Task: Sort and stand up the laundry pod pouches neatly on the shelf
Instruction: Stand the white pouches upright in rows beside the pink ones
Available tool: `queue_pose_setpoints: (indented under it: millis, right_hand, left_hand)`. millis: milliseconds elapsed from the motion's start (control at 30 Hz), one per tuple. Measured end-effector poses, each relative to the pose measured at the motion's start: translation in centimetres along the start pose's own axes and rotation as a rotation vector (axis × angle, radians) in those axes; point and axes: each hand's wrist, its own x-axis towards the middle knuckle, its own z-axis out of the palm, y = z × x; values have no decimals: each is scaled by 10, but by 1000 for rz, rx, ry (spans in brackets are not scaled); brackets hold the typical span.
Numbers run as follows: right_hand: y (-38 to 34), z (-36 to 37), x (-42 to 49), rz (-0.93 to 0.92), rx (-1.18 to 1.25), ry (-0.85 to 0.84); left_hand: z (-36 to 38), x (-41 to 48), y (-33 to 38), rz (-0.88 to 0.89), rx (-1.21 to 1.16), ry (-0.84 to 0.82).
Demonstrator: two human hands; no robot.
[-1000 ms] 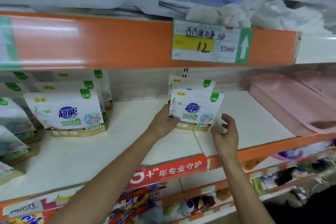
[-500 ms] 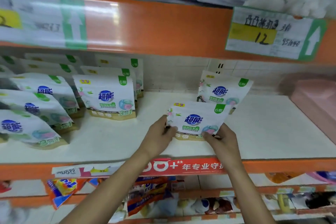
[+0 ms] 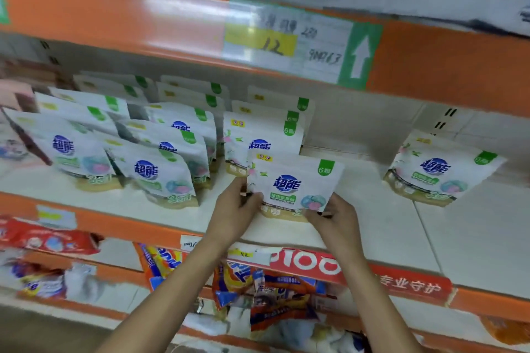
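The left hand [image 3: 236,205] and right hand [image 3: 334,219] are each clamped on a lower corner of one pouch [image 3: 292,180]; one lone pouch [image 3: 438,172] is set rightward, roughly twelve pouches [image 3: 149,175] leftward.

A white plastic pouch with a blue logo [image 3: 289,180] is held upright. Like pouches [image 3: 146,172] are stood in rows left of the grip; one lone pouch [image 3: 433,169] is leaned right.

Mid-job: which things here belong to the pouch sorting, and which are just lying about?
Job: white laundry pod pouch pinched by left hand and right hand; lone white pouch leaning at right; rows of white pouches at left; white shelf board.
Lying about: handwritten price label with green arrow; orange-and-blue packets below; red packet, lower left.
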Motion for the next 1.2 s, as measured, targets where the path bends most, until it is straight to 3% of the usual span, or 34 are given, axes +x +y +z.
queue_pose_setpoints:
  millis: [367,867,1200]
  right_hand:
    - [-4,53,19,-5,-24,75]
    - [-10,69,31,-17,-42,92]
    - [-1,48,15,3,-107,138]
  left_hand:
    - [-19,-3,-12,-64,-71,86]
    - [-25,8,-6,-77,-14,65]
    - [-20,-24,0,-107,-90,-44]
